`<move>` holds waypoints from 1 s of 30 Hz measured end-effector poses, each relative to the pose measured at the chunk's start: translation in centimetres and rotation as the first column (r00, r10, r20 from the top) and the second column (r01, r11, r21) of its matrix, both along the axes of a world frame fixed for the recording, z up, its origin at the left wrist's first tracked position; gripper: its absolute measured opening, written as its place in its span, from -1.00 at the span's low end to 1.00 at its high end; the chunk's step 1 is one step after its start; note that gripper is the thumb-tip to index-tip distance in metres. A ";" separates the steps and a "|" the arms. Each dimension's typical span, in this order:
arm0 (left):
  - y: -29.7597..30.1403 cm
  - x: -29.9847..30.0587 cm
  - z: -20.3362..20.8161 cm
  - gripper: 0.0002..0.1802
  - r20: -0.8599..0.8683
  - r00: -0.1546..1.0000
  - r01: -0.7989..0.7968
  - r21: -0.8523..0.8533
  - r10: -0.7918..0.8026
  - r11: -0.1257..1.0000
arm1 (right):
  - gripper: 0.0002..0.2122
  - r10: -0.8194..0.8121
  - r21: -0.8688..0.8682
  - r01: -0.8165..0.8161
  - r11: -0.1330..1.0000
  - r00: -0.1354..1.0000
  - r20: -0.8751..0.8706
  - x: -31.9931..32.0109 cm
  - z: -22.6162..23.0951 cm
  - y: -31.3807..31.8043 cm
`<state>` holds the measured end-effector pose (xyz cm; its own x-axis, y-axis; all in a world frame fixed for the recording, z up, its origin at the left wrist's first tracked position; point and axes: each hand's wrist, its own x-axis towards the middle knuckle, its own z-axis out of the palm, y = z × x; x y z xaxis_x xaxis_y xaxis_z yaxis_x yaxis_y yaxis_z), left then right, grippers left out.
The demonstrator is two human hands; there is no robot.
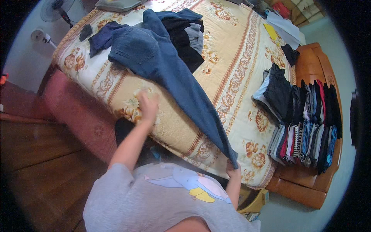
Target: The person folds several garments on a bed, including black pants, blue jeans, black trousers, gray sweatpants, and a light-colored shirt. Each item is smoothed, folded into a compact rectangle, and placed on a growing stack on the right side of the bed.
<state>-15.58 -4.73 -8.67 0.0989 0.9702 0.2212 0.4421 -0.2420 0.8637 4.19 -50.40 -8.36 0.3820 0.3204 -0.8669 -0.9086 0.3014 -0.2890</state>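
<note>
A pair of blue jeans [170,77] stretches diagonally over the bed, its waist and seat at the far left and a leg drawn toward me. At the near end of that leg, my right hand [233,170] grips the hem. My left hand [148,103], smeared by motion, is over the bedspread to the left of the jeans, with no garment visible in it. Black clothing [179,40] with a grey piece [195,36] lies partly beneath the jeans. A dark navy garment [101,40] sits beside the waist.
Folded clothes stand in rows [301,143] against the wooden headboard [309,63] at right, with a dark folded stack [274,92] before them. A floral bedspread [239,69] covers the bed. Fans [54,11] stand beyond the left corner. A yellow item [270,31] lies at the far right.
</note>
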 end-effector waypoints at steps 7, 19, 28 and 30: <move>15.9 -2.9 4.5 0.06 -0.107 0.993 -0.053 0.056 0.058 0.997 | -0.87 -0.276 0.448 0.233 0.863 0.961 0.032 6.1 2.6 -15.7; 19.4 5.5 6.3 0.29 0.138 0.989 0.119 -0.530 -0.053 0.840 | -0.77 0.125 -0.313 0.074 0.947 0.812 0.570 16.7 3.8 3.5; 21.8 5.5 3.0 0.02 -0.292 0.949 -0.246 -0.448 0.119 0.860 | -0.71 -0.100 0.111 0.017 0.994 0.571 0.815 30.3 18.5 20.1; 21.5 3.8 3.2 -0.24 -0.200 0.976 -0.146 -0.329 0.082 0.933 | -0.58 0.119 -0.180 0.049 0.982 0.578 0.807 27.7 17.2 25.1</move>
